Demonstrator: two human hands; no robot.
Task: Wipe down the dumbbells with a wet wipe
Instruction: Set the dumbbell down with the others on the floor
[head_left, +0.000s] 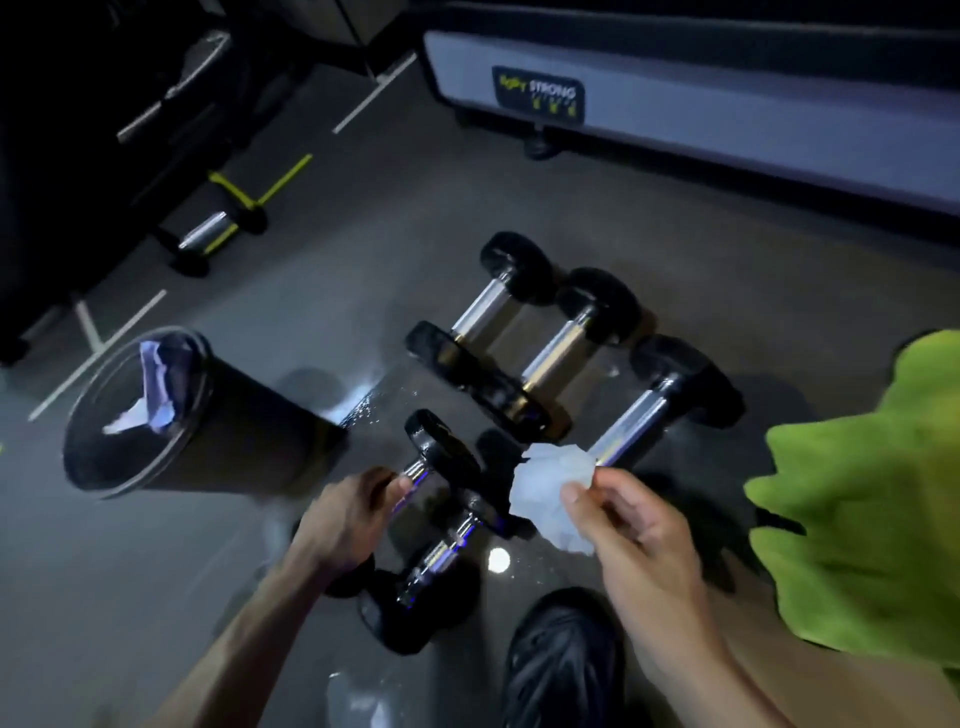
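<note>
Several black dumbbells with chrome handles lie on the dark gym floor. My left hand (345, 519) grips the chrome handle of the nearest dumbbell (441, 457), whose black head sticks up past my fingers. A second dumbbell (441, 561) lies just beneath it. My right hand (631, 525) pinches a crumpled white wet wipe (550, 491) close to the near end of a long dumbbell (660, 410) on the right. A pair of dumbbells (524, 332) lies side by side further back.
A black bin (208, 431) with used wipes inside stands at the left. A grey bench base (727, 114) runs along the back right. A rack with yellow trim (228, 208) stands at the back left. My black shoe (566, 665) and a green garment (872, 499) are near.
</note>
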